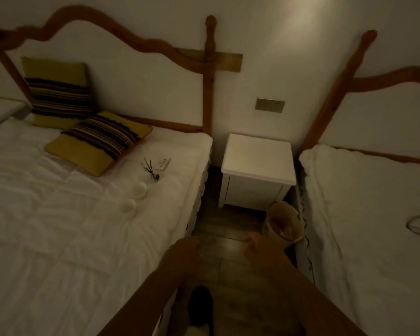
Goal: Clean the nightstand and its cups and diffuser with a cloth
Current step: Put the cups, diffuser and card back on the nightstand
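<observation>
A white nightstand (257, 163) stands between two beds against the wall, its top bare. Two white cups (139, 189) (129, 206) sit on the left bed's cover near its right edge. Just behind them stands a small reed diffuser (153, 174) with dark sticks. My left hand (183, 248) and my right hand (260, 248) reach forward over the floor in front of the nightstand, fingers loosely curled, holding nothing. No cloth is visible.
The left bed (70, 226) carries two striped yellow cushions (97, 141) and a small white card (163, 164). A beige bin (284, 226) stands on the floor by the right bed (374, 214). A dark cable lies on that bed. A dark shoe (200, 309) shows below.
</observation>
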{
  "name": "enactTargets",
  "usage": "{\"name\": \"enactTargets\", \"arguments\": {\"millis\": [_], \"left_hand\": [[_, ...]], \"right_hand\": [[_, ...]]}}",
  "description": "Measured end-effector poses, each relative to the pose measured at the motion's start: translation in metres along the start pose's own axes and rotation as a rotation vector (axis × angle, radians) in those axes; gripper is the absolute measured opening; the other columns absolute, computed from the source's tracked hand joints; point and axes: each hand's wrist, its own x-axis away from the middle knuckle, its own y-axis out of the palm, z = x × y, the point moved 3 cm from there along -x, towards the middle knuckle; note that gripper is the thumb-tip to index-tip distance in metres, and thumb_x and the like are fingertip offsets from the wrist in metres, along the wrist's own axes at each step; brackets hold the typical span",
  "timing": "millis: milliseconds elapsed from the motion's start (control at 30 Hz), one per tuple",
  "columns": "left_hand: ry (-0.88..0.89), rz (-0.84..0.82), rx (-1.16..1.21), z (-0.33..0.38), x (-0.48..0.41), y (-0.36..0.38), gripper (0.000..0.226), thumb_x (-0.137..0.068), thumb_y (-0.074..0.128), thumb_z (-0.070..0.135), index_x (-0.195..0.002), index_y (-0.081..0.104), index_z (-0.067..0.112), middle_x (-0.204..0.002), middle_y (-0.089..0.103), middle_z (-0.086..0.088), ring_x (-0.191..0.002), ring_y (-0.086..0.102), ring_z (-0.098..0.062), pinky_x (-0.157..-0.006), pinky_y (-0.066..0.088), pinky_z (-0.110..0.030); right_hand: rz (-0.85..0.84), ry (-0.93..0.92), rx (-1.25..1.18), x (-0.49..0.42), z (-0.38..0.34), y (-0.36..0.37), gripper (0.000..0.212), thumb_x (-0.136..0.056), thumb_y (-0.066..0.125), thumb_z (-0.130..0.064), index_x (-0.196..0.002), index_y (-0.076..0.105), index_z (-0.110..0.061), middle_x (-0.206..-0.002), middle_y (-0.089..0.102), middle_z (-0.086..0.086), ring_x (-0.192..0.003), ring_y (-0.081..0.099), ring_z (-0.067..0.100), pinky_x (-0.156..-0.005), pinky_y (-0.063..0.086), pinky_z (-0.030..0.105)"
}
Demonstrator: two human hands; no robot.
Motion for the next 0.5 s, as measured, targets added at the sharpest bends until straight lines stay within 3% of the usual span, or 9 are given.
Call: {"name": "enactTargets", "arguments": {"millis": [67, 200, 367, 500], "left_hand": [[-0.027, -0.004, 0.026, -0.002, -0.035, -0.02, 0.029, -0.099, 0.048, 0.024, -0.124, 0.055, 0.01, -0.116, 0.06, -0.005, -0.107, 0.057, -0.016, -0.095, 0.042, -0.024], [-0.045, 0.04, 0.048, -0.008, -0.108, -0.064, 0.03, -0.098, 0.049, 0.028, -0.121, 0.054, 0.01, -0.115, 0.061, -0.006, -0.105, 0.058, -0.017, -0.095, 0.044, -0.025], [-0.167, 0.165, 0.097, -0.031, -0.168, -0.098, 0.029, -0.096, 0.05, 0.032, -0.123, 0.053, 0.019, -0.114, 0.062, 0.0, -0.103, 0.059, -0.013, -0.086, 0.043, -0.021], [-0.36, 0.203, 0.152, -0.062, -0.196, -0.11, 0.037, -0.096, 0.049, 0.039, -0.128, 0.046, 0.023, -0.115, 0.059, 0.003, -0.104, 0.058, -0.012, -0.086, 0.044, -0.022]], "right_hand": [[-0.033, -0.003, 0.026, -0.043, -0.009, -0.019, 0.035, -0.092, 0.051, -0.027, -0.126, 0.051, -0.02, -0.096, 0.055, -0.007, -0.08, 0.052, 0.007, -0.06, 0.032, 0.012], [-0.067, -0.058, 0.064, -0.13, -0.044, -0.051, 0.032, -0.092, 0.052, -0.032, -0.122, 0.051, -0.02, -0.101, 0.063, -0.001, -0.088, 0.062, 0.016, -0.065, 0.045, 0.021], [-0.148, -0.062, 0.068, -0.228, -0.078, -0.06, 0.051, -0.088, 0.053, -0.049, -0.132, 0.044, -0.026, -0.12, 0.062, 0.001, -0.105, 0.061, 0.02, -0.091, 0.051, 0.036], [-0.323, -0.231, 0.103, -0.306, -0.12, -0.052, 0.058, -0.092, 0.051, -0.048, -0.142, 0.032, -0.024, -0.109, 0.063, 0.003, -0.093, 0.061, 0.016, -0.079, 0.05, 0.026]]}}
